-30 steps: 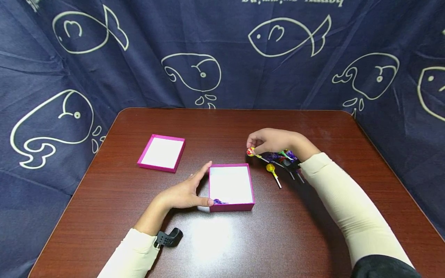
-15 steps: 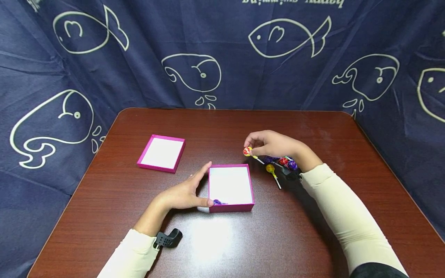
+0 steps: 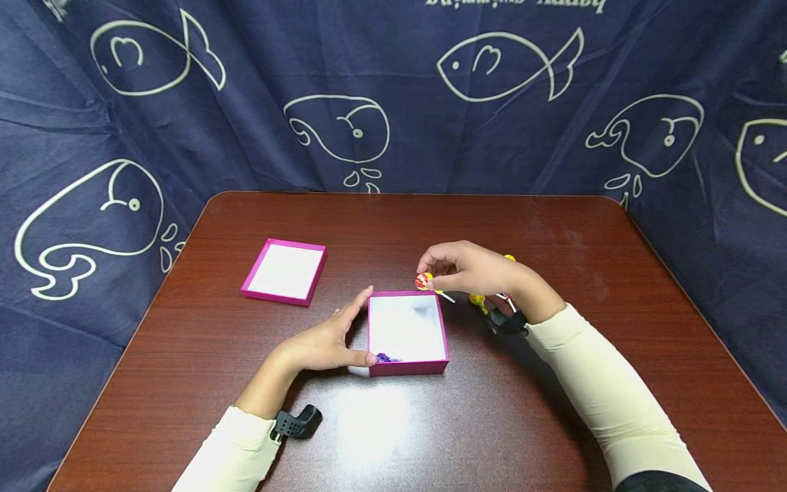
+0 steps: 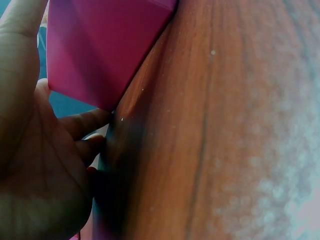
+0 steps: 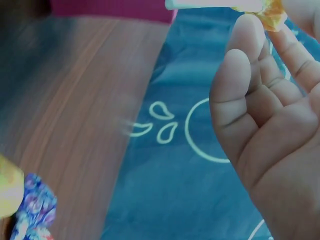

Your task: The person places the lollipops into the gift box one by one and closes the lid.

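In the head view my left hand (image 3: 326, 342) rests at the left side of a pink box (image 3: 408, 367) with a white inside. Its thumb touches the near-left corner, and its straight forefinger reaches the far-left one. A purple-wrapped candy (image 3: 386, 358) lies in the box's near-left corner, partly behind the wall. My right hand (image 3: 472, 270) pinches a red and yellow lollipop (image 3: 423, 281) at the box's far edge, its white stick pointing right. The right wrist view shows the stick and yellow wrapper (image 5: 272, 15) at the fingertips.
Under the right wrist lie more lollipops, including a yellow one (image 3: 477, 299), mostly hidden by the arm. A shallow pink lid (image 3: 285, 271) lies inside up at the back left. A blue cloth (image 3: 406, 137) with white fish drawings hangs behind the brown table (image 3: 381, 225).
My right hand has moved left and toward me, bringing the lollipop from the pile to the box's far edge. The left hand and the box have stayed put.
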A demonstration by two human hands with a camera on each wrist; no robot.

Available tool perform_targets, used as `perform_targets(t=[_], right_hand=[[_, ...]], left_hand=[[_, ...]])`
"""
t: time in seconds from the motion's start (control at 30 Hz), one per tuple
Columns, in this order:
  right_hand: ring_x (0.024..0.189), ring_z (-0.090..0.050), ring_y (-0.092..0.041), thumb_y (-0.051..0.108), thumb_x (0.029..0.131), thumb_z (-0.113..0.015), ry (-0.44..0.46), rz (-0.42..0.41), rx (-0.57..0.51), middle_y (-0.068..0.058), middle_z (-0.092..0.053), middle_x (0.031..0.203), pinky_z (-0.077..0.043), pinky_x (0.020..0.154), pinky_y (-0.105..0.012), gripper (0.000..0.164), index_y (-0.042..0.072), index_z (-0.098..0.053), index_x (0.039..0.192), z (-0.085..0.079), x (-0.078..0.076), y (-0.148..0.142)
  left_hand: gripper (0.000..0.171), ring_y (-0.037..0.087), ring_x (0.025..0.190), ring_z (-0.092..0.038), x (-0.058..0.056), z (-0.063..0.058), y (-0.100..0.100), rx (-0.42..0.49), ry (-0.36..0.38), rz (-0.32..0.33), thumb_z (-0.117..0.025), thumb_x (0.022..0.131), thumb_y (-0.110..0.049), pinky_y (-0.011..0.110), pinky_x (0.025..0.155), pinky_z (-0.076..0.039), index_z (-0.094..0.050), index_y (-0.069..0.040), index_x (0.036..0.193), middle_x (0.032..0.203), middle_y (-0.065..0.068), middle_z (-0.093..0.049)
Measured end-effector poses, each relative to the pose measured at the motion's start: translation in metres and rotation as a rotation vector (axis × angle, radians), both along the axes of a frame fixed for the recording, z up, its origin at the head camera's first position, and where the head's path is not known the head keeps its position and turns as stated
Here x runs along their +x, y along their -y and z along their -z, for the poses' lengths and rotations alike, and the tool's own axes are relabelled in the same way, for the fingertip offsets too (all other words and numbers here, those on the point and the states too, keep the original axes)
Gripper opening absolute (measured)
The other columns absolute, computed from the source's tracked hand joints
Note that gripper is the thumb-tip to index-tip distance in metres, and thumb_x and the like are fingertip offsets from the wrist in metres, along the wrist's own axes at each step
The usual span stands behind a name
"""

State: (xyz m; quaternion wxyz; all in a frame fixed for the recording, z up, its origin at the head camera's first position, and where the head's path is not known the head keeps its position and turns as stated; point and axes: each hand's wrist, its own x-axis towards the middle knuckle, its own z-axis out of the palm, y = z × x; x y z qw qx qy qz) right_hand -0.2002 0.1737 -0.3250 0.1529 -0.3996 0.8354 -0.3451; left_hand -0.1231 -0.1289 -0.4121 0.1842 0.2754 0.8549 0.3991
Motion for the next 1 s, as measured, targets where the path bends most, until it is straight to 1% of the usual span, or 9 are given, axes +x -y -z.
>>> perform_targets(t=[0.17, 0.4, 0.53, 0.67, 0.83, 1.0], right_hand=[[0.079, -0.059, -0.013, 0.007, 0.090, -0.069, -0.020, -0.043, -0.026, 0.007, -0.065, 0.091, -0.050, 0.069, -0.030, 0.016, 0.017, -0.068, 0.103, -0.003, 0.009, 0.009], [0.075, -0.057, -0.011, 0.007, 0.087, -0.070, -0.063, -0.101, -0.009, 0.008, -0.061, 0.086, -0.050, 0.066, -0.028, 0.019, 0.017, -0.068, 0.103, -0.003, 0.015, 0.022], [0.075, -0.055, -0.010, 0.009, 0.088, -0.070, -0.084, -0.144, -0.001, 0.009, -0.059, 0.086, -0.048, 0.064, -0.027, 0.016, 0.017, -0.068, 0.101, 0.003, 0.017, 0.029], [0.075, -0.056, -0.007, 0.011, 0.088, -0.072, -0.097, -0.195, 0.011, 0.010, -0.060, 0.089, -0.048, 0.064, -0.026, 0.014, 0.017, -0.067, 0.100, 0.011, 0.020, 0.036], [0.077, -0.057, -0.005, 0.013, 0.088, -0.072, -0.116, -0.242, 0.072, 0.011, -0.059, 0.089, -0.050, 0.066, -0.024, 0.014, 0.017, -0.066, 0.100, 0.019, 0.025, 0.045], [0.076, -0.055, -0.004, 0.012, 0.087, -0.071, -0.131, -0.290, 0.142, 0.011, -0.057, 0.084, -0.049, 0.068, -0.023, 0.012, 0.016, -0.065, 0.097, 0.024, 0.029, 0.053]], left_hand=[[0.113, 0.030, 0.148, -0.016, 0.000, -0.001, 0.001, 0.010, -0.003, 0.005, -0.082, 0.081, -0.039, 0.052, 0.118, -0.016, -0.005, -0.016, 0.161, 0.163, 0.015, -0.017], [0.114, 0.031, 0.148, -0.016, 0.000, 0.000, 0.002, 0.010, 0.000, 0.001, -0.082, 0.081, -0.041, 0.054, 0.118, -0.016, -0.004, -0.016, 0.161, 0.163, 0.015, -0.018], [0.113, 0.030, 0.148, -0.015, 0.000, 0.000, 0.001, 0.017, 0.007, 0.002, -0.082, 0.081, -0.040, 0.054, 0.118, -0.016, -0.005, -0.016, 0.161, 0.163, 0.015, -0.017], [0.114, 0.031, 0.148, -0.016, 0.000, 0.001, 0.001, 0.018, 0.011, 0.003, -0.082, 0.081, -0.041, 0.054, 0.117, -0.017, -0.004, -0.017, 0.161, 0.163, 0.016, -0.017], [0.114, 0.031, 0.148, -0.016, 0.000, 0.001, 0.001, 0.017, 0.009, 0.007, -0.082, 0.081, -0.041, 0.053, 0.117, -0.018, -0.004, -0.017, 0.161, 0.163, 0.016, -0.016], [0.113, 0.030, 0.148, -0.015, 0.001, -0.001, 0.000, 0.013, 0.018, 0.004, -0.081, 0.082, -0.040, 0.055, 0.118, -0.015, -0.004, -0.018, 0.161, 0.164, 0.012, -0.014]])
